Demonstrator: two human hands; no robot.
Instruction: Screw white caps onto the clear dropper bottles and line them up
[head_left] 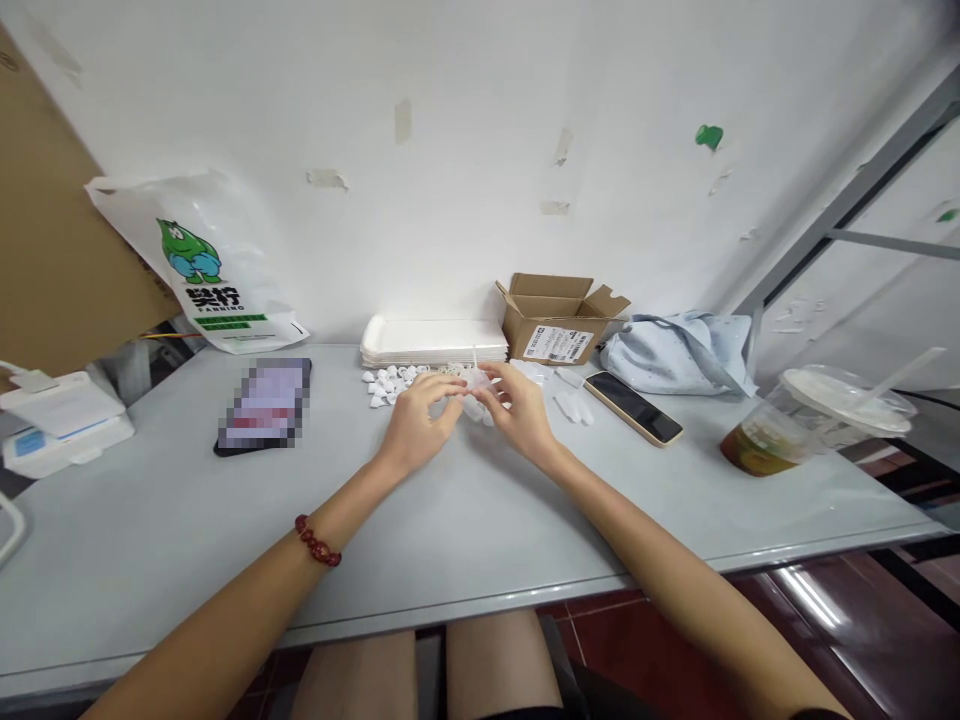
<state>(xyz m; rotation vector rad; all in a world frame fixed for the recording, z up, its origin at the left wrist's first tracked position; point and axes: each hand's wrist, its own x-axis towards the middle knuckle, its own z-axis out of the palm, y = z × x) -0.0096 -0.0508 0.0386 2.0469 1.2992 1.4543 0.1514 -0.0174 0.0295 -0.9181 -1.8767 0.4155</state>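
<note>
My left hand [421,424] and my right hand [521,412] meet above the middle of the table, fingertips close together. Between them is a small translucent white plastic piece [478,378] with a thin stem pointing up; its exact kind is too small to tell. The fingers of both hands are pinched on it. Just left of my left hand lies a pile of small white plastic caps [384,385]. Several translucent white pieces [571,402] lie to the right of my right hand, and others sit partly hidden behind and below my fingers.
Behind the hands are a stack of white trays [435,342] and an open cardboard box [555,325]. A phone [634,408], a pale blue cloth bag [675,352] and a drink cup [806,425] stand right. Left are another phone [264,405], a plastic bag [206,270] and a white device [67,425].
</note>
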